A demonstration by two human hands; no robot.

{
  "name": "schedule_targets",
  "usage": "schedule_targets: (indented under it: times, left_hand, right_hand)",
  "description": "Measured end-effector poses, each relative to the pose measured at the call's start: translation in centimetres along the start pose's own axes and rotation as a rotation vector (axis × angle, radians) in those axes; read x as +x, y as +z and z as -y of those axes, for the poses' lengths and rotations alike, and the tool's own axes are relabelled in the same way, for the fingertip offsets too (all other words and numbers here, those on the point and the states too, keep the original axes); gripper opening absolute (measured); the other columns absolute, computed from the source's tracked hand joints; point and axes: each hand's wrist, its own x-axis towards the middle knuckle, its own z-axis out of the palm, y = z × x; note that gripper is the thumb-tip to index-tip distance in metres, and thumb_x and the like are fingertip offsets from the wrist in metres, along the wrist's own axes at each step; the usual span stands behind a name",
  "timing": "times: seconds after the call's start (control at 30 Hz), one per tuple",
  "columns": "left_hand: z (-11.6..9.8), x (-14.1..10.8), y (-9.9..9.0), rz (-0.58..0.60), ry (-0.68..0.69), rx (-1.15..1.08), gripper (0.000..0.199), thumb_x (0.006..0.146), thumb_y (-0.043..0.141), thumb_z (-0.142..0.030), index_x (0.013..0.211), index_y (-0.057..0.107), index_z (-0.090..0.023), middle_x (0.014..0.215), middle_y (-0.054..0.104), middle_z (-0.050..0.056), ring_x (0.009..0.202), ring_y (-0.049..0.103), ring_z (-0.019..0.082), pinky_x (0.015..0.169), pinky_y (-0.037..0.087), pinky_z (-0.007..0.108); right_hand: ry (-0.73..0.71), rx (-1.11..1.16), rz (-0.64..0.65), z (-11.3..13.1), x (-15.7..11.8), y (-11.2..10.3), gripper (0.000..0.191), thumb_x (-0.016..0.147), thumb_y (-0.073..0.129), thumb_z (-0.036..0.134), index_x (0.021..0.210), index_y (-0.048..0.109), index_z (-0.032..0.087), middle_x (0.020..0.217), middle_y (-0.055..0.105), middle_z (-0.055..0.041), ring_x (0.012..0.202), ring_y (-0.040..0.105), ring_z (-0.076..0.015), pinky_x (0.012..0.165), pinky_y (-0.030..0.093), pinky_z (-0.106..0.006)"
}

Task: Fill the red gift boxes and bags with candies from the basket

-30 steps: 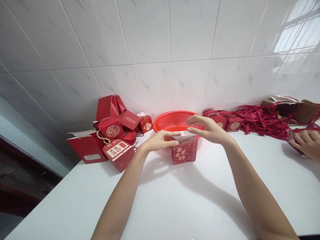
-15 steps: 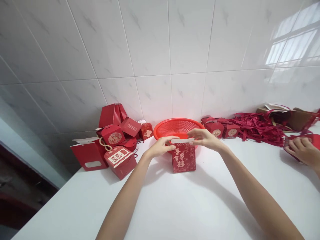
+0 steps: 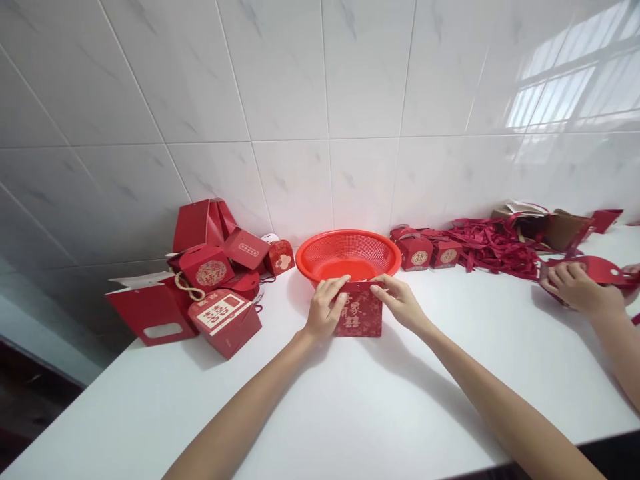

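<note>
A dark red paper gift box [image 3: 359, 313] with pale lettering stands upright on the white table, just in front of a red plastic basket [image 3: 349, 250]. My left hand [image 3: 325, 308] grips its upper left edge, fingers over the top and thumb on the front. At the upper right edge my right hand [image 3: 400, 300] pinches the box in the same way. The top edge now looks red and folded down between both hands. What lies behind the box's top is hidden by it and by my fingers.
Several finished red boxes [image 3: 220, 320] are heaped at the left by the tiled wall. Right of the basket stand small red boxes [image 3: 415, 252], then a pile of dark red ribbons [image 3: 493, 247]. Another person's hand [image 3: 580, 287] holds a red piece [image 3: 600, 270] at the far right.
The white strip along the box's top has gone from sight, and the top edge shows red. Both hands have closed in and lowered onto the box. The camera view has shifted slightly.
</note>
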Motion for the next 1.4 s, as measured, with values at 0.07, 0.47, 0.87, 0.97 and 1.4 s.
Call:
schedule_targets:
  times: [0.07, 0.47, 0.87, 0.97, 1.4]
  left_hand:
    - [0.0, 0.1, 0.0, -0.008, -0.015, -0.031, 0.039, 0.097, 0.043, -0.03, 0.129, 0.064, -0.023, 0.125, 0.069, 0.007, 0.118, 0.059, 0.023, 0.113, 0.035, 0.045]
    - [0.8, -2.0, 1.5, -0.073, -0.021, -0.112, 0.048, 0.093, 0.05, -0.034, 0.139, 0.046, -0.022, 0.141, 0.057, 0.014, 0.098, 0.066, 0.02, 0.1, 0.05, 0.043]
    - [0.9, -3.5, 3.8, 0.072, 0.427, 0.021, 0.027, 0.083, 0.047, -0.004, 0.098, 0.064, -0.018, 0.124, 0.063, 0.013, 0.073, 0.063, 0.013, 0.072, 0.057, 0.03]
    - [1.1, -3.6, 3.9, 0.099, 0.37, 0.008, 0.025, 0.083, 0.047, -0.004, 0.095, 0.065, -0.018, 0.122, 0.064, 0.012, 0.074, 0.063, 0.013, 0.071, 0.056, 0.029]
    - [-0.7, -2.4, 4.5, 0.454, 0.072, 0.24, 0.016, 0.08, 0.056, -0.015, 0.09, 0.068, -0.017, 0.099, 0.068, 0.011, 0.095, 0.064, 0.024, 0.094, 0.053, 0.037]
  right_hand:
    - [0.016, 0.027, -0.045, -0.4, -0.2, 0.7, 0.041, 0.089, 0.055, 0.06, 0.088, 0.068, 0.021, 0.088, 0.073, -0.0065, 0.079, 0.065, -0.0227, 0.072, 0.054, -0.035]
    - [-0.053, -0.153, -0.414, -0.6, -0.5, -7.6, 0.027, 0.082, 0.065, 0.049, 0.085, 0.068, 0.022, 0.081, 0.07, -0.0044, 0.074, 0.063, -0.0222, 0.072, 0.05, -0.035]
    - [0.427, -0.669, -0.916, -9.5, -0.1, -17.1, 0.048, 0.083, 0.04, 0.053, 0.093, 0.066, 0.014, 0.086, 0.068, -0.0179, 0.084, 0.059, -0.0323, 0.077, 0.044, -0.044]
    - [0.502, -0.655, -0.855, -10.5, -0.2, -16.7, 0.058, 0.083, 0.041, 0.057, 0.106, 0.064, 0.01, 0.096, 0.068, -0.0229, 0.092, 0.059, -0.037, 0.081, 0.044, -0.048]
    - [-0.278, -0.735, -0.683, -5.3, 0.7, -8.1, 0.06, 0.093, 0.049, 0.048, 0.14, 0.044, 0.011, 0.147, 0.045, -0.0282, 0.141, 0.037, -0.0396, 0.111, 0.028, -0.06]
